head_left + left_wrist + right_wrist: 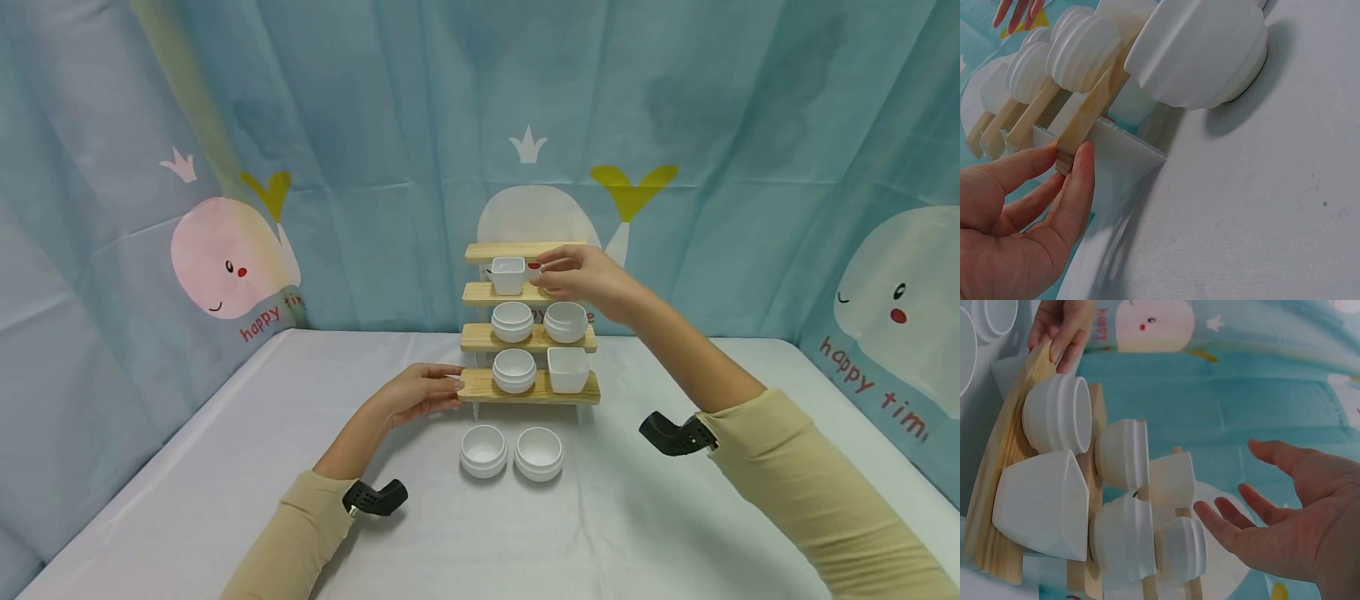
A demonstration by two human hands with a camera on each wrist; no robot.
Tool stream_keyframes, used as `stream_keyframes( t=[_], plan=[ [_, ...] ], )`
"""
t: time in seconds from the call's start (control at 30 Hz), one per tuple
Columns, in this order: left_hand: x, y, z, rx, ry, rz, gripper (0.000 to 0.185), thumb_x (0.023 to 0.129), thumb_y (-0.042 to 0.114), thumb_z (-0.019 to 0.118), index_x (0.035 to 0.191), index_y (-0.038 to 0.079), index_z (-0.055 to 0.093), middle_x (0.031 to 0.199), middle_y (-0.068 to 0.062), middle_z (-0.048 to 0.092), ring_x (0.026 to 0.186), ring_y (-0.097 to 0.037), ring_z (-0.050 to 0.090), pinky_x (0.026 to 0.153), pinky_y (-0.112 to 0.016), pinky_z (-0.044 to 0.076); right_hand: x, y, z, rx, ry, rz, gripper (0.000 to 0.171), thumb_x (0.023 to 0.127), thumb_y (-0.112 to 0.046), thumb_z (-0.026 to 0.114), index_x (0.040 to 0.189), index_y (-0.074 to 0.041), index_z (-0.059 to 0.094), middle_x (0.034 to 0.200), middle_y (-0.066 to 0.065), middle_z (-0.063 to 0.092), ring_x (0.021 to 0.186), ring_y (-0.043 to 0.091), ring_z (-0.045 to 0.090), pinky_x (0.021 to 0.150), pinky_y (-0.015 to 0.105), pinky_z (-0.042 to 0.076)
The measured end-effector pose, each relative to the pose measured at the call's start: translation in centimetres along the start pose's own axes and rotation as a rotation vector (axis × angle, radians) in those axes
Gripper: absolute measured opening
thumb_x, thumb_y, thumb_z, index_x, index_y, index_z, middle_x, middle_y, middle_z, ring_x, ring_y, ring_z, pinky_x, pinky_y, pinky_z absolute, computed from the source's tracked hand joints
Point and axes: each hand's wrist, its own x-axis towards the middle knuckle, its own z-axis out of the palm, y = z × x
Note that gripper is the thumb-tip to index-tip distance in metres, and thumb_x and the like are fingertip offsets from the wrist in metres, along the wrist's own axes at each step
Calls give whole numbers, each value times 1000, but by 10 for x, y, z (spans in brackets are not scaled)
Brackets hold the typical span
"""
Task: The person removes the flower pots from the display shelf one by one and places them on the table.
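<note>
Wooden 4-step rack (525,387) stands on the table (225,467). Left hand (415,393) pinches its bottom shelf's left end. Right hand (592,283), open and empty, hovers just right of a cup (542,268) on the third shelf.

I see open bench (225,467) on both sides of the tiered shelf (528,387). Two round cups (512,452) block its front, and cups crowd the tiers, leaving narrow gaps beneath each board.
</note>
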Motion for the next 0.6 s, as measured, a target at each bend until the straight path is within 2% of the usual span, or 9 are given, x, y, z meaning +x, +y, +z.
stream_keyframes(
  t=[0.37,0.6],
  plan=[
    [0,-1,-1,-4,-7,3,53,107,-1,56,154,-15,38,108,-11,69,87,-10,72,82,-21,64,13,-2,8,-2,7,16,56,106,-14,66,154,6,45,157,25,47,145,40,49,122,50,44],
    [0,-1,-1,-4,-6,1,53,107,-1,56,154,-15,38,108,-11,69,87,-10,72,82,-21,64,21,-4,13,-20,27,44,57,107,-14,64,156,3,42,160,25,44,144,43,49,122,50,43]
  ],
)
